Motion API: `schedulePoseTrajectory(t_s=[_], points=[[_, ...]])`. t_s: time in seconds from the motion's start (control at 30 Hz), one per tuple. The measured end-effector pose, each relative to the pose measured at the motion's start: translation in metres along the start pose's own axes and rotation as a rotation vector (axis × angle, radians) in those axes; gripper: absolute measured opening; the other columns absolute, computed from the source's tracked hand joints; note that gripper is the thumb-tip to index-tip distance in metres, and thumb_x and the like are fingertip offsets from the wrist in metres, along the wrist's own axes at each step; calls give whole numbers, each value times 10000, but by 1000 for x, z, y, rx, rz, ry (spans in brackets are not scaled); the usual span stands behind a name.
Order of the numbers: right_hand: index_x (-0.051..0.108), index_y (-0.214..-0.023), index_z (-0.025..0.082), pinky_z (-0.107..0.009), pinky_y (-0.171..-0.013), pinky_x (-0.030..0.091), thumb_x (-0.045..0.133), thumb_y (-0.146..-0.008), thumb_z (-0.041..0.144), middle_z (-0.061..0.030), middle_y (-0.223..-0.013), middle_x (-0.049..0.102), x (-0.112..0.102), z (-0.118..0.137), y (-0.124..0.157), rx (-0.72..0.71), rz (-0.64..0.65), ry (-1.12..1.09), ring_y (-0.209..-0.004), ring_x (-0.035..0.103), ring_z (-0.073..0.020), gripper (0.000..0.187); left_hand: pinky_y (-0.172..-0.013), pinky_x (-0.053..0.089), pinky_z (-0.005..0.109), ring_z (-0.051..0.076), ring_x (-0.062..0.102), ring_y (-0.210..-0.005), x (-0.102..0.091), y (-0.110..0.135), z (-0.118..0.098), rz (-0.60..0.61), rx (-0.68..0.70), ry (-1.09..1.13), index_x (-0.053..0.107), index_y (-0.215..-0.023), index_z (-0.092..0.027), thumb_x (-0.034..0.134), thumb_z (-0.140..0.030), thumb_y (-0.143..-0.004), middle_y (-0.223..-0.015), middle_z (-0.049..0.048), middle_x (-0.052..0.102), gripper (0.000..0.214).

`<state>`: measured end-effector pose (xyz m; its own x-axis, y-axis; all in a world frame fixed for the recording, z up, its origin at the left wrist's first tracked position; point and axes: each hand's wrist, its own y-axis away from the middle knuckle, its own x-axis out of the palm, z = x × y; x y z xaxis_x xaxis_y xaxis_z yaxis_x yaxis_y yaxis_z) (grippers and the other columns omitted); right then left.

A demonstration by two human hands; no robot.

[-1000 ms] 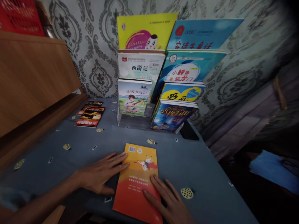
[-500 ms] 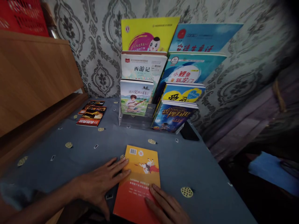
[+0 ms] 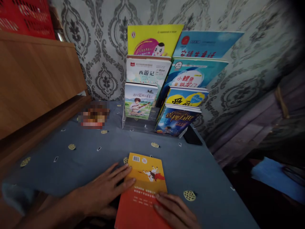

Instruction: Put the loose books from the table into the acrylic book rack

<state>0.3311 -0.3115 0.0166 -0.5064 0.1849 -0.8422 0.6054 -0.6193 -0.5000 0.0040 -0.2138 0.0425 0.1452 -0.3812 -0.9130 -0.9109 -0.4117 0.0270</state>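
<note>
A book (image 3: 143, 190) with a yellow-to-red cover lies at the table's near edge, its printing upside down to me, with a barcode at the far end. My left hand (image 3: 105, 187) comes in from the left, fingers stretched out and their tips on the book's left edge; its thumb is hidden. Over the lower right part of the cover, the fingers of my right hand (image 3: 176, 210) lie flat, its thumb out of sight. Beyond the book, a clear stand (image 3: 139, 124) holds several upright books, among them a white one (image 3: 140, 101) and a dark blue one (image 3: 175, 119).
Blue-grey cloth with pineapple prints covers the table (image 3: 83, 165). A pixelated patch (image 3: 95, 116) hides items at the back left. Beside the stand lies a dark flat object (image 3: 192, 136). A wooden cabinet (image 3: 40, 73) borders the left; a red basket (image 3: 26, 19) sits on it.
The view has shifted slightly. My left thumb, visible before, is now hidden, and both hands remain on the book. The small booklets at the back left are now blurred out.
</note>
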Motion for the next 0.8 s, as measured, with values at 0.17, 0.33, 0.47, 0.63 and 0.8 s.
schedulePoseTrajectory(t_s=[0.17,0.33,0.47,0.63,0.8], points=[[464,-1483,336,-402,-892,600,482,-1008,326,-85,-1200,733,-9,-21,-34,177,-298,-192,-1073,710,-262,476,-1175,371,476,283,442,-1415,-20,-20,11,-243,-77,203,300,-1538,-338,538,-406,-982,-1537,85,466,610],[639,-1265,250,-413,-844,615,542,-974,442,-97,-1081,757,7,-50,-66,471,-425,-302,-978,732,-270,361,-970,507,381,230,632,-1095,-22,-62,10,-564,-210,463,481,-1353,-229,388,-457,-1017,-1214,97,665,417],[697,-1111,230,-400,-784,618,552,-962,442,-68,-976,768,11,-58,-94,566,-487,-318,-868,731,-260,297,-857,513,351,211,620,-898,-24,-94,12,-825,-406,528,576,-1114,-195,308,-576,-1006,-953,67,661,478],[673,-1138,236,-370,-785,598,489,-985,466,-70,-986,744,14,-60,-118,526,-446,-381,-872,705,-235,332,-764,485,331,200,569,-773,-26,-105,30,-1028,-481,512,581,-969,-211,263,-700,-970,-801,34,600,584],[642,-1165,241,-387,-808,593,468,-986,491,-91,-1003,738,36,-68,-115,521,-445,-404,-889,699,-249,353,-745,472,323,201,572,-776,-22,-97,38,-986,-456,500,593,-908,-211,273,-694,-971,-814,39,617,583]])
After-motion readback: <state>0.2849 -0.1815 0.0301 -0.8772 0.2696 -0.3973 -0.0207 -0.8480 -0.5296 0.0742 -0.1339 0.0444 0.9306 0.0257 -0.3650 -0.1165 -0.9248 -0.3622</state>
